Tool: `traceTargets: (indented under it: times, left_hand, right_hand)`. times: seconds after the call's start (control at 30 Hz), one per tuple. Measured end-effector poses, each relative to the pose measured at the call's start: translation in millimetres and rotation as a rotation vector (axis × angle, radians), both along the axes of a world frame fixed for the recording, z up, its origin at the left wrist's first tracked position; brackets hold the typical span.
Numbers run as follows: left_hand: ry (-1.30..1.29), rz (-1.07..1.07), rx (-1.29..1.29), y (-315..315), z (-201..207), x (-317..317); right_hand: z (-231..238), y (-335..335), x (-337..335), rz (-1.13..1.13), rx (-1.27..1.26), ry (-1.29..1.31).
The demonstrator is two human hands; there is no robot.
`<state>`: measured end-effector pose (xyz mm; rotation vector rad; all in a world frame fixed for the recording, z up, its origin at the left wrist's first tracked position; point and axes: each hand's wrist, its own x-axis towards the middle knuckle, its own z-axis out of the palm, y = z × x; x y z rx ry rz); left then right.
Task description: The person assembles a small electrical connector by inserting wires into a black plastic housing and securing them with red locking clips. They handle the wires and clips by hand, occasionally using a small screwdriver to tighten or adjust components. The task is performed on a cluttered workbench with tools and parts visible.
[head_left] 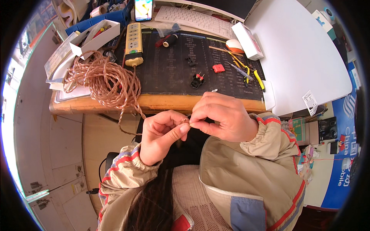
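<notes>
Just off the desk's front edge, my left hand (161, 134) and my right hand (223, 117) meet at the fingertips. Both are closed in a pinch on the thin end of a brown twisted wire, mostly covered by the fingers. Its strand runs behind my left hand to a large loose coil of twisted wire (102, 79) at the desk's left. Beyond my hands, on the dark desk mat (162, 82), lie a black plug part with red pieces (197, 81), a small red block (218, 68) and a small black piece (190, 61).
Yellow-handled pliers (259, 80) and a grey-handled tool (242, 72) lie at the right. A yellow power strip (134, 44) stands beside the coil. Farther back are a black roll (170, 41), a mouse (234, 46), a keyboard (196, 20), a lit phone (143, 10) and a white box (248, 41).
</notes>
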<state>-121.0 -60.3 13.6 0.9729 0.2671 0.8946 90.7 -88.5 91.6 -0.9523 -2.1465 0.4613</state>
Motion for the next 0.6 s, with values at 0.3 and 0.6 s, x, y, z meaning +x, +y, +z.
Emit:
traceTargets:
  times: [0.3,0.6]
  left_hand:
    - [-0.16,-0.289,-0.336,12,2,-1]
    - [-0.151,-0.404,-0.397,15,2,-4]
  right_hand:
    - [12,1,9,0.096,0.449,-0.266]
    - [13,9,6,0.272,0.63,-0.415]
